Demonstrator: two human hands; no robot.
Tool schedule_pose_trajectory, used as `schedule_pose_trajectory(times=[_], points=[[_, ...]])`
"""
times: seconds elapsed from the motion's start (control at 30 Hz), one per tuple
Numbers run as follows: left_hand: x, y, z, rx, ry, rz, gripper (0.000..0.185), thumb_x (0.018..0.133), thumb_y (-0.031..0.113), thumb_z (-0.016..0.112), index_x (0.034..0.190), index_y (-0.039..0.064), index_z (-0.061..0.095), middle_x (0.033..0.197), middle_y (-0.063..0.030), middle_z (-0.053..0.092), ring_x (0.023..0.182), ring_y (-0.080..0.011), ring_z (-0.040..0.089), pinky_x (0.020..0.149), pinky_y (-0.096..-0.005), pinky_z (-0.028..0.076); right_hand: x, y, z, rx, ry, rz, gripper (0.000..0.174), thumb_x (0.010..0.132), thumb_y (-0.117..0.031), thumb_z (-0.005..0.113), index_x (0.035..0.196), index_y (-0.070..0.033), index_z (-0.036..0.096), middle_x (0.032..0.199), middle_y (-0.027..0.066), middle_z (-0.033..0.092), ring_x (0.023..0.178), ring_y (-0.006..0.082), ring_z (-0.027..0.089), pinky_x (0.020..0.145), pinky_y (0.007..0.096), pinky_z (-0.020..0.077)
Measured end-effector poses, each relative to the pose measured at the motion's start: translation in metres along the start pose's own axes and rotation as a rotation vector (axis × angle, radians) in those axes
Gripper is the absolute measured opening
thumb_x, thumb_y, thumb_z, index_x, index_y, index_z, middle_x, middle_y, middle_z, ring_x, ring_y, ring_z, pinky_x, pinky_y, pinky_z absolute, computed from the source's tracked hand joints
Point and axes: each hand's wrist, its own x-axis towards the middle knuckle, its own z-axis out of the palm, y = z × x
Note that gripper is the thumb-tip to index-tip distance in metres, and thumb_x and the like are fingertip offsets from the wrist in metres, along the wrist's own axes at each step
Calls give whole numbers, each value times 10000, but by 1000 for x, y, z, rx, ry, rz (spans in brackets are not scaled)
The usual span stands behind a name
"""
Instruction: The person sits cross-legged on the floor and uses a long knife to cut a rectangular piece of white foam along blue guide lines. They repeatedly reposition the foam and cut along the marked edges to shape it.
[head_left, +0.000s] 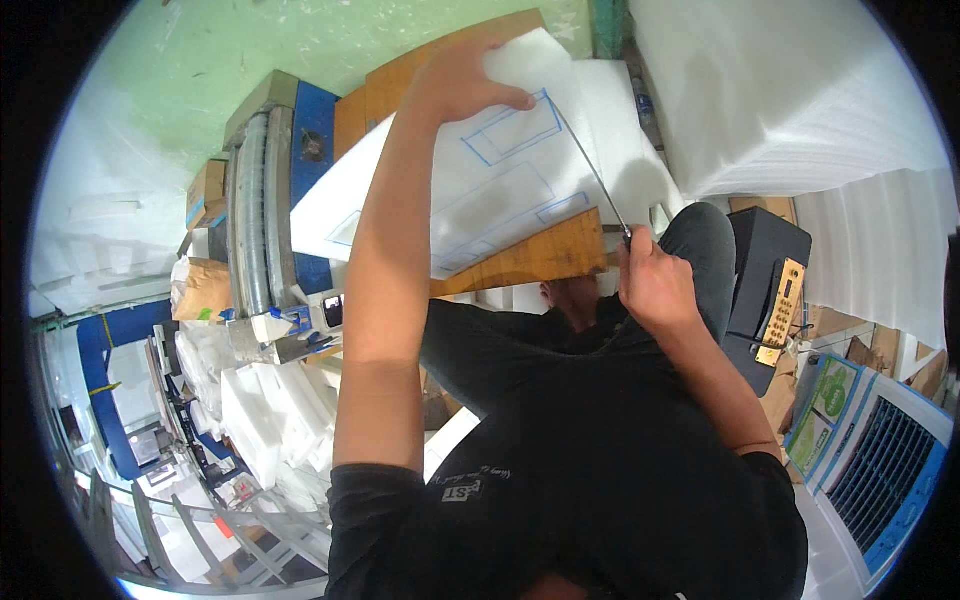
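Note:
A white foam sheet (495, 206) with blue-outlined rectangles lies across an orange-brown wooden board (540, 244). My left hand (465, 82) rests on its upper part, with the thumb beside the top corner of one blue rectangle (514, 129). In my right hand (658, 279) is a long, thin metal blade (589, 154) on a dark handle mostly hidden by my fingers. The blade slants up and left, its far end at that same rectangle's corner. Whether the tip has entered the foam, I cannot tell. More white foam (615, 112) lies to the right of the sheet.
Left of the board stands a blue machine with metal rollers (257, 217). Tall stacked white foam sheets (720, 97) rise at the right. Beside my right knee is a black amplifier or speaker box (765, 292), with an air cooler (874, 465) farther back. White foam pieces (270, 420) lie at left.

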Motion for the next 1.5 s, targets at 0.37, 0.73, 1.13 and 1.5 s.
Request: schedule_pose_trajectory(times=[0.37, 0.73, 1.13, 1.5], points=[[-7, 8, -3, 12, 64, 62, 886, 572, 452, 940, 1329, 71, 682, 1187, -182, 742, 1043, -323, 727, 952, -403, 565, 6, -11, -13, -3, -83, 23, 228, 1018, -162, 578, 1081, 34, 481, 763, 270, 689, 684, 469, 689, 583, 556, 546], [-22, 15, -8, -52, 86, 169, 800, 636, 443, 901, 1269, 8, 678, 1201, -258, 708, 1160, -424, 652, 1016, -458, 511, 24, -33, -28, -64, -122, 44, 201, 1011, -126, 558, 1036, 52, 469, 689, 286, 664, 681, 493, 684, 611, 574, 560], [-60, 43, -2, -50, 182, 230, 618, 622, 368, 873, 1108, 22, 709, 1040, -247, 723, 980, -415, 692, 865, -487, 551, 62, -43, -26, -122, -154, -32, 225, 988, -137, 569, 1002, 75, 496, 811, 341, 683, 836, 527, 694, 741, 589, 571], [-86, 61, 15, 59, 133, -5, 525, 636, 309, 808, 1103, 82, 728, 958, -122, 776, 923, -327, 762, 795, -452, 602, 96, -41, -13, -190, -273, -60, 258, 987, -142, 571, 1047, 106, 533, 931, 375, 680, 931, 569, 655, 848, 611, 521]])
